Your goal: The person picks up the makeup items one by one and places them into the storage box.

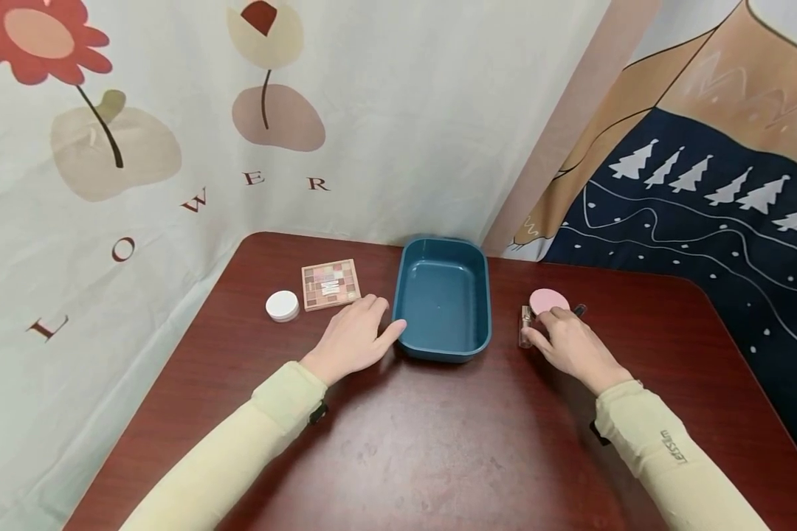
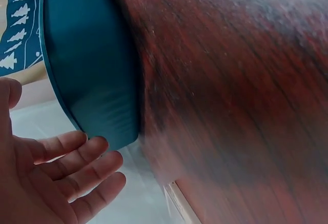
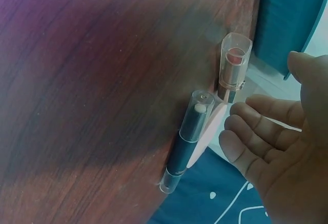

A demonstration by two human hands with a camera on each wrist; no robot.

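My left hand [image 1: 353, 341] is beside the left wall of a blue plastic bin [image 1: 441, 306], fingers loosely extended and holding nothing. Left of it lie an eyeshadow palette [image 1: 330, 285] and a round white jar [image 1: 283, 305]. Over on the right, my right hand [image 1: 576, 348] hovers above a pink round flat item [image 1: 547, 299], its fingers relaxed around nothing. Below the right thumb is a lipstick [image 3: 233, 66] under a clear cap. A dark cosmetic stick [image 3: 185, 139] with clear ends lies beside the pink item, mostly hidden by the hand in the head view.
The things lie on a reddish-brown table [image 1: 438, 442] with rounded corners. Behind it hang a white flower-print curtain [image 1: 398, 147] and, at the right, a dark blue cloth [image 1: 677, 228] with white trees. The bin stands near the back edge, between the two groups of cosmetics.
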